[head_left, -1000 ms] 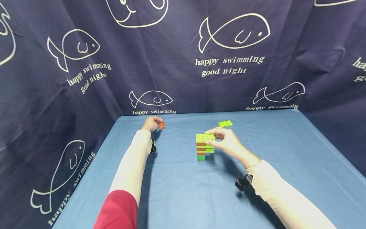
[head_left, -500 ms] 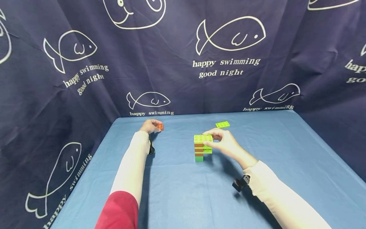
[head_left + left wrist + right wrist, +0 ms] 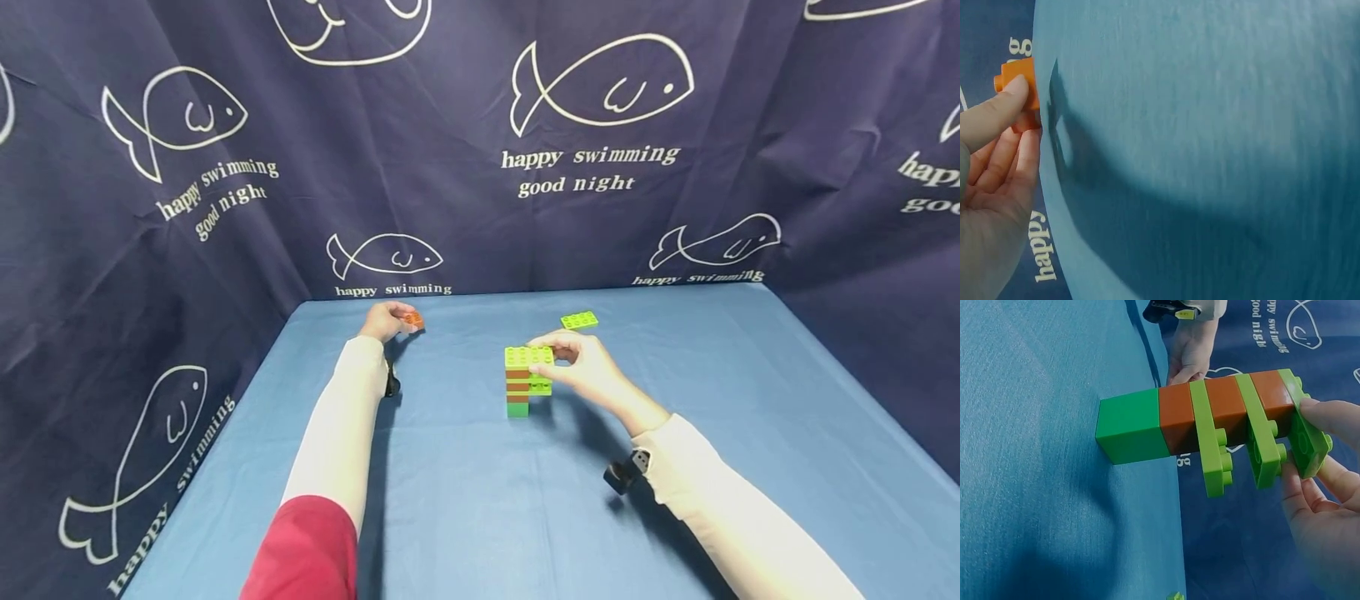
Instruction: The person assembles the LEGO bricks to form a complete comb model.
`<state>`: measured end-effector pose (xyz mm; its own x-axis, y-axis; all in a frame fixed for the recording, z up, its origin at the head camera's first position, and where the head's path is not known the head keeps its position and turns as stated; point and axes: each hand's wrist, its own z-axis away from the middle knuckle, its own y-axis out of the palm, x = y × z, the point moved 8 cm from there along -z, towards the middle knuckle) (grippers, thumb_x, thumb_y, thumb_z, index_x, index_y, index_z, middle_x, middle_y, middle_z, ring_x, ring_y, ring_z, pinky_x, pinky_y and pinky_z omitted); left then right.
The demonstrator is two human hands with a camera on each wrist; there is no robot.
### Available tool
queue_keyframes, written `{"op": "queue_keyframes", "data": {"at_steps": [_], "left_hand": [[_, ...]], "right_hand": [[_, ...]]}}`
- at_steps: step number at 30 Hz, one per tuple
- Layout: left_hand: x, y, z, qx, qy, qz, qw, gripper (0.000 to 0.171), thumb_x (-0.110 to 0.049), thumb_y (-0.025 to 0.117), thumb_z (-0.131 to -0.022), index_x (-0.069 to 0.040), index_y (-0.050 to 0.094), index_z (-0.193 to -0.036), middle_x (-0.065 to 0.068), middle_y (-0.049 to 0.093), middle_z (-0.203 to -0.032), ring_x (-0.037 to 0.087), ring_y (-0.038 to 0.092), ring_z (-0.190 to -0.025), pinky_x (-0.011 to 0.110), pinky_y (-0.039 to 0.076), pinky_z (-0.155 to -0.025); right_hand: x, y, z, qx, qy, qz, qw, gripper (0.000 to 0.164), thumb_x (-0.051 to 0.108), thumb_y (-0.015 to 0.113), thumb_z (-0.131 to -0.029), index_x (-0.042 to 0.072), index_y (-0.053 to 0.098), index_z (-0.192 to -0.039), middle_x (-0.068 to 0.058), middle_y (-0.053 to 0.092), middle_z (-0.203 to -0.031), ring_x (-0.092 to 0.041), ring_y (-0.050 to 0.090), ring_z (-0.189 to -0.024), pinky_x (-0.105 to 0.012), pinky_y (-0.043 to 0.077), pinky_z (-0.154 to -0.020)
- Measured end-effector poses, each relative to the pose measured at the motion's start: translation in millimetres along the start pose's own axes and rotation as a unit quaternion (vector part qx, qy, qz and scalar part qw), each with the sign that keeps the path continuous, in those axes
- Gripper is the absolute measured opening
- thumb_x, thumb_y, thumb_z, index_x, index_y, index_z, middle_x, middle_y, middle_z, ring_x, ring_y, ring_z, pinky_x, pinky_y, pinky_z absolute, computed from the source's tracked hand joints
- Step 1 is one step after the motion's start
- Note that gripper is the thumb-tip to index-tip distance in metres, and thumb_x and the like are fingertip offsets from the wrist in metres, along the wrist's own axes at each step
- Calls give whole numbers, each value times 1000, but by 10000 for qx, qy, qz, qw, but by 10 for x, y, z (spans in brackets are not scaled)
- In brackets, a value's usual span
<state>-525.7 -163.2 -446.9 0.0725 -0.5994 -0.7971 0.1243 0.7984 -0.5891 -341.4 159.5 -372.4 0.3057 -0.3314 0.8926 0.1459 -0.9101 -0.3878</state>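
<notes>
At the far left of the table, my left hand point(image 3: 385, 322) pinches an orange toy brick point(image 3: 414, 320) between thumb and fingers. The left wrist view shows the thumb pressed on the side of this orange brick point(image 3: 1019, 67). Near the middle stands a tower of toy bricks point(image 3: 517, 387). It has a green block point(image 3: 1132, 425) at the bottom, then orange-brown bricks alternating with lime green plates point(image 3: 1210, 459) that jut out to one side. My right hand point(image 3: 592, 367) grips the jutting end of the top lime plate point(image 3: 1310, 447), thumb on one side and fingers on the other.
A loose lime green studded plate point(image 3: 579, 320) lies near the back edge of the blue table point(image 3: 465, 500), behind the tower. A dark blue cloth point(image 3: 465, 167) with fish drawings hangs behind and at the sides.
The orange brick has tilted a little in my left hand. My right hand keeps its grip on the tower. The head view has shifted slightly.
</notes>
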Motion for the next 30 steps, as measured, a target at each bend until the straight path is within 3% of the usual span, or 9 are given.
{"op": "queue_keyframes", "data": {"at_steps": [5,9,14,20,28,30], "left_hand": [[25,-143,44,-132,-3,-111,9999,46,-2,76,-81,2,62,-124,24,62,-125,34,58,-113,39,47,-101],[-20,-210,95,-140,174,-173,9996,45,-3,76,-81,3,62,-123,25,62,-123,33,59,-112,38,47,-100],[-164,-274,149,-213,515,-15,9984,44,-2,75,-81,5,62,-122,27,63,-120,30,60,-106,34,49,-96],[-265,-297,201,-177,667,503,9963,44,-2,75,-81,5,62,-123,24,63,-120,20,60,-100,23,48,-88],[-575,-298,326,-90,1113,143,9936,42,-14,78,-81,-3,66,-120,17,66,-113,19,61,-95,22,48,-80],[-659,-273,362,-66,1276,53,9918,42,-14,79,-81,-3,67,-119,18,67,-112,20,61,-95,21,48,-79]], "right_hand": [[23,26,-3,135,63,146,9998,37,13,78,-81,4,68,-115,-14,68,-113,-18,68,-96,-22,54,-81],[14,36,8,203,137,193,9995,36,14,78,-82,6,67,-116,-12,68,-113,-21,68,-100,-24,54,-82],[21,14,16,173,177,179,9995,36,16,77,-83,7,67,-116,-12,69,-113,-24,67,-104,-24,54,-83],[42,14,7,143,16,172,9997,35,14,76,-83,4,67,-116,-14,69,-114,-26,67,-103,-23,53,-84],[48,19,10,124,12,123,9998,36,12,75,-84,3,66,-118,-15,67,-119,-28,66,-107,-18,52,-85],[49,16,17,90,23,112,9999,37,11,75,-84,2,66,-119,-16,66,-120,-29,65,-106,-22,53,-88]]}}
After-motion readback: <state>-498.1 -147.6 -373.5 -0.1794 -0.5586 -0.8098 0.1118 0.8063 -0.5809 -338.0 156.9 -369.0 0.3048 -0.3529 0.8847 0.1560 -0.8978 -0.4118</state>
